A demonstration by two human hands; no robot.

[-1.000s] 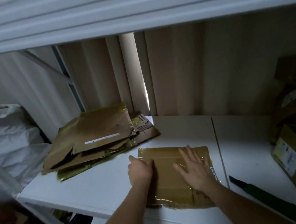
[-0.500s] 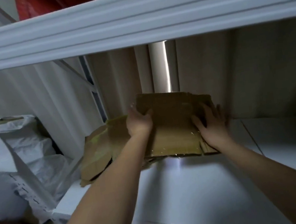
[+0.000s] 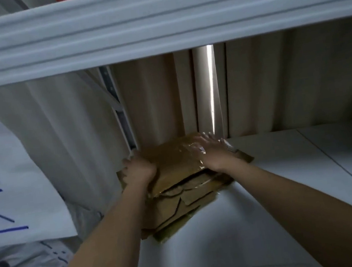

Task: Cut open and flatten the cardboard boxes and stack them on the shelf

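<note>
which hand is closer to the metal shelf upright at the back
Left. The left hand grips the top flattened box at its left edge, just below the upright. The right hand presses the box's right side, farther away.

Both bare forearms reach forward and upward from the lower edge of the view, converging slightly toward the hands. The left hand (image 3: 139, 170) sits with its knuckles up and fingers curled down over the near-left edge of what it holds, wrist straight in line with the forearm. The right hand (image 3: 212, 151) lies palm down, to the right of the left hand's grip and a little farther away, fingers straight and spread, pressing flat; its fingertips are motion-blurred.
</note>
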